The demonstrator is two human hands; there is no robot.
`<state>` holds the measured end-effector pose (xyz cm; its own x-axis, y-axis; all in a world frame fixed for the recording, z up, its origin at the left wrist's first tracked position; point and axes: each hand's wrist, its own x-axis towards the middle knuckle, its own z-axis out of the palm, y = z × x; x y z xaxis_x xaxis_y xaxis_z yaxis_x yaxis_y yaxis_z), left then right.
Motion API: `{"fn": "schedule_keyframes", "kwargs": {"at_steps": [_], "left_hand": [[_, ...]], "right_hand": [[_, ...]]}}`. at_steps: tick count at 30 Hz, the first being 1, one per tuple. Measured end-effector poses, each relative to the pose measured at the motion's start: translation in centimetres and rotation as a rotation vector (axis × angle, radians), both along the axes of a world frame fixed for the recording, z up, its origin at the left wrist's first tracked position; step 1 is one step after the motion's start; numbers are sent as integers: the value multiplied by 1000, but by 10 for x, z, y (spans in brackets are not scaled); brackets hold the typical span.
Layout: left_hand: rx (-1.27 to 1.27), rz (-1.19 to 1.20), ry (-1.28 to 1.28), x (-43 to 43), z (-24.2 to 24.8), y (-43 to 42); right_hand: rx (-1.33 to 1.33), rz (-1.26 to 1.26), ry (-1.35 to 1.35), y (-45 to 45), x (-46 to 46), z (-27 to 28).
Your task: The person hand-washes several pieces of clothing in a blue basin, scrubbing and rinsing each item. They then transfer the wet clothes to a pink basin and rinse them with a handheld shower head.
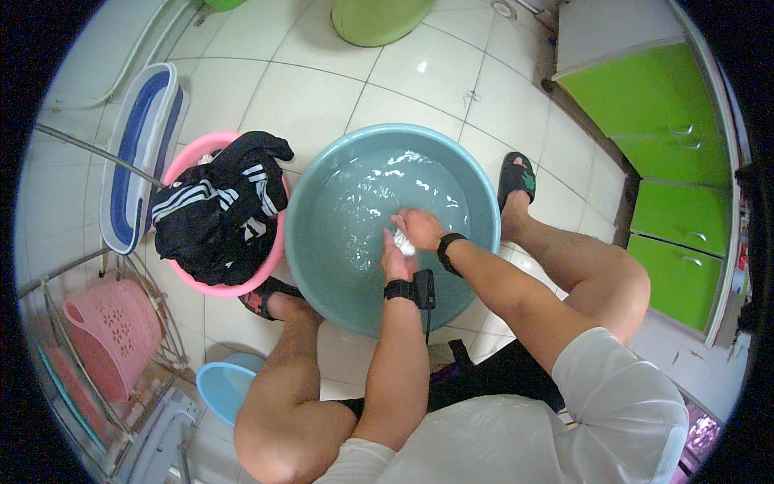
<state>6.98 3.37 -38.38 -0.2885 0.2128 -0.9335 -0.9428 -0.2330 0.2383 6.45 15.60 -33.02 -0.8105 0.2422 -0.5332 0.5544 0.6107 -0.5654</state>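
A large blue-green plastic basin (329, 290) of water stands on the floor between my feet. Over its middle, my left hand (396, 257) and my right hand (421, 228) come together on a small white cloth (403, 242), each gripping part of it. The water around them is rippled. How much of the cloth lies hidden between the palms I cannot tell. Left of the basin, a pink basin (208, 289) holds a heaped black garment with white stripes (224, 212), one part of it hanging over the rim.
A blue-and-white oblong tub (112, 199) leans at the left wall, near a metal rack with a pink basket (115, 339). A light blue basin (224, 387) sits by my left leg. Beyond is a green stool (378, 21); green cabinets (671, 206) line the right.
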Motion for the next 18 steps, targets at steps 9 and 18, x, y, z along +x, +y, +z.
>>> {"fn": "schedule_keyframes", "kwargs": {"at_steps": [9, 18], "left_hand": [[402, 334, -174, 4, -17, -25], [230, 204, -89, 5, -19, -6]], "right_hand": [[-75, 9, -35, -34, 8, -7], [16, 22, 19, 0, -3, -16]]}}
